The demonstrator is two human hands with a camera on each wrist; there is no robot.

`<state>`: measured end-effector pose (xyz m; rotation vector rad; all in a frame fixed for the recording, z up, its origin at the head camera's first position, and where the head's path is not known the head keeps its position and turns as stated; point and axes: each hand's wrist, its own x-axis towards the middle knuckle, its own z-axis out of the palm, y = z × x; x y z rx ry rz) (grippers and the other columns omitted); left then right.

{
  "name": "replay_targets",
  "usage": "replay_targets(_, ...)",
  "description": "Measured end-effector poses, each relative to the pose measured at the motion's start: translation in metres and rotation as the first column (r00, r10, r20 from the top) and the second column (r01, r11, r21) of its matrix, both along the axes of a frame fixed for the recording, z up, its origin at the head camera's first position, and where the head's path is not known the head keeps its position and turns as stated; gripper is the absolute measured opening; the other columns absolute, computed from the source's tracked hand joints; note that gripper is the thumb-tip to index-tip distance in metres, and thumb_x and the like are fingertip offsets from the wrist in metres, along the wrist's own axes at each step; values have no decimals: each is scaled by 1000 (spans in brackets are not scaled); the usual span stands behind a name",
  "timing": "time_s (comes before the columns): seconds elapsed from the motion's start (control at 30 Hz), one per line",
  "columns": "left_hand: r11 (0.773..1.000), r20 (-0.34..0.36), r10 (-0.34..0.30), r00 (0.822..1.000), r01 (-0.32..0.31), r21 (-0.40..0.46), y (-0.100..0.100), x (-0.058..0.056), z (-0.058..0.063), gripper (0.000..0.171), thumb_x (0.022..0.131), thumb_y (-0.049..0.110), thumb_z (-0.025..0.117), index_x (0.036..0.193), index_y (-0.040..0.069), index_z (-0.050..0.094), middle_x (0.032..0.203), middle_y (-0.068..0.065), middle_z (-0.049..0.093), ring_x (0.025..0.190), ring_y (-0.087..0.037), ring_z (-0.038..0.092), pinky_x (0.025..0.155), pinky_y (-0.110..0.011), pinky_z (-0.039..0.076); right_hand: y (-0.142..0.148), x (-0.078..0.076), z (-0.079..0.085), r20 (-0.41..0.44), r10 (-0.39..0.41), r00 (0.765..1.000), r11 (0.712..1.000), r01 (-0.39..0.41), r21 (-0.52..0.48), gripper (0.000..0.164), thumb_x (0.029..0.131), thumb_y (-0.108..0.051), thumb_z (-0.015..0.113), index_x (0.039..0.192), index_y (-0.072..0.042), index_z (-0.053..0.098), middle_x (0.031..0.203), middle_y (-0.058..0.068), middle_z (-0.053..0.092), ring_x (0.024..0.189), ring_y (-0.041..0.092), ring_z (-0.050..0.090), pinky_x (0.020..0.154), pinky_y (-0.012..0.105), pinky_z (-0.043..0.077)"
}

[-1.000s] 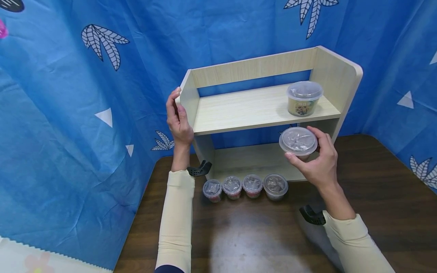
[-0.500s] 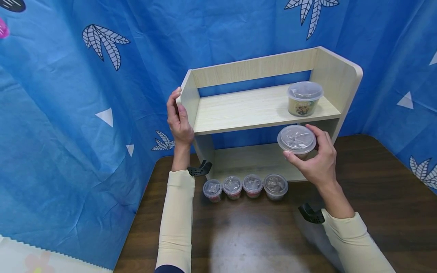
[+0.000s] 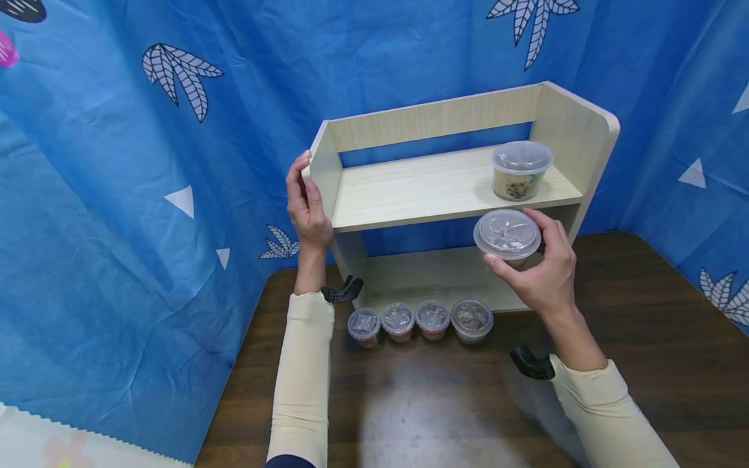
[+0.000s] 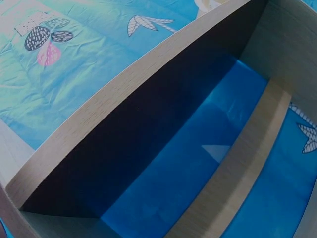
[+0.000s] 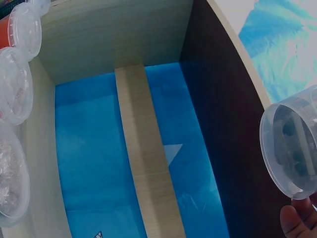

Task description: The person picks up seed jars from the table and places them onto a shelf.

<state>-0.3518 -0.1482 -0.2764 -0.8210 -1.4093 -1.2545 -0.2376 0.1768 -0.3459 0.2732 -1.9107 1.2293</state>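
Observation:
My right hand (image 3: 550, 270) holds a round clear plastic tub (image 3: 506, 234) with a translucent lid, thumb on the near side and fingers round the far side. The tub is in the air, in front of the upper board of a pale wooden two-tier shelf (image 3: 404, 188). In the right wrist view the tub's round end (image 5: 290, 148) and a fingertip (image 5: 293, 223) show at the right edge. My left hand (image 3: 309, 211) grips the front edge of the shelf's left side panel (image 3: 324, 175). The left wrist view shows the shelf but not the hand clearly.
A larger lidded tub (image 3: 521, 170) with a printed label stands at the right of the upper board. Along the shelf's front foot, several lidded tubs stand in a row on the dark table (image 3: 433, 403), the rightmost tub (image 3: 471, 320) larger. Blue curtain (image 3: 409, 45) hangs behind.
My right hand has raised the tub slightly and shifted it a little left. The left hand stays on the side panel, and the other tubs have not moved.

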Motion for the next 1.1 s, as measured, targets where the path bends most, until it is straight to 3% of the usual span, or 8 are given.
replay_targets(0.7, 1000, -1, 4, 1000, -4, 0, -1, 2, 0, 34, 97, -5, 36, 130, -10, 43, 137, -27, 47, 126, -31, 50, 103, -47, 44, -3, -6, 13, -24, 12, 1000, 1000, -13, -16, 78, 66, -19, 81, 138, -4, 54, 126, 19, 58, 106, 3, 47, 82, 14, 40)
replay_targets(1.1, 1000, -7, 2, 1000, -2, -6, 0, 1, 0, 34, 97, -6, 37, 129, -10, 43, 137, -28, 47, 126, -34, 50, 103, -47, 43, -6, -7, 19, -12, 18, 1000, 1000, -19, -15, 77, 68, -18, 80, 139, -6, 53, 128, 19, 57, 110, 6, 49, 87, 13, 42)
